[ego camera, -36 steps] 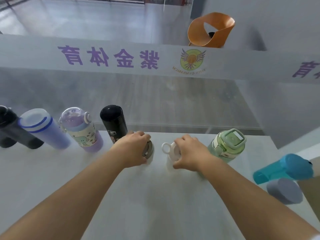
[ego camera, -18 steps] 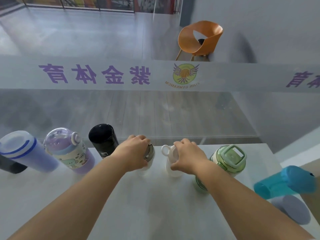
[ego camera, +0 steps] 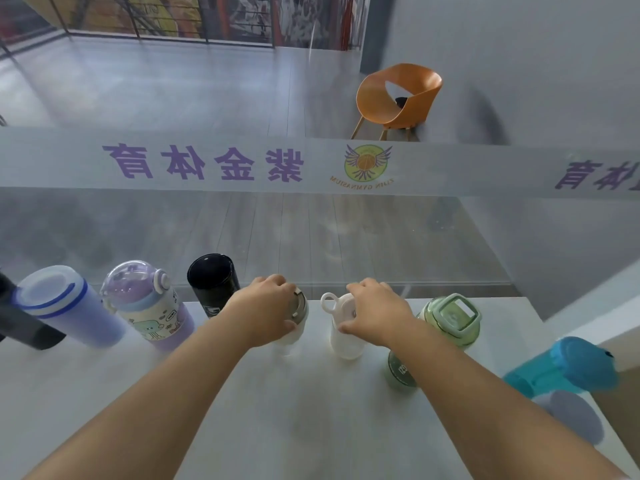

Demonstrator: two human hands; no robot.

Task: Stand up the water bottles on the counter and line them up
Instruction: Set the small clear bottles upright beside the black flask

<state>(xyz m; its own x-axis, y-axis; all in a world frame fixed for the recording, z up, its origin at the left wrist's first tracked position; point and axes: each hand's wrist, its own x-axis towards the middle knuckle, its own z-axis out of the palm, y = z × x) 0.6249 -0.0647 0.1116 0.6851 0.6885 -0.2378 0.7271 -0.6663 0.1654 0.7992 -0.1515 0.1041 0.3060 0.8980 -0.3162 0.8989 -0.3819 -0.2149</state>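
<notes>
Several bottles stand upright in a row along the back of the white counter point(ego camera: 277, 410). My left hand point(ego camera: 266, 311) grips the top of a clear bottle with a silver lid point(ego camera: 299, 308). My right hand point(ego camera: 375, 311) grips the top of a white bottle with a loop handle point(ego camera: 343, 337). Left of them stand a black bottle point(ego camera: 214, 284), a purple cartoon bottle point(ego camera: 152, 308), a blue-banded frosted bottle point(ego camera: 65, 306) and a dark bottle point(ego camera: 20, 327) at the frame edge. A green bottle point(ego camera: 450, 320) stands just right of my right wrist.
A teal bottle point(ego camera: 564, 367) and a grey-lidded bottle point(ego camera: 568, 415) sit at the counter's right end. A glass wall with a frosted, lettered band point(ego camera: 207, 164) rises right behind the row. An orange chair point(ego camera: 398, 98) stands on the floor beyond the glass.
The camera has tilted up, so the bottles sit lower in the frame. Both hands stay on the tops of the same two bottles.
</notes>
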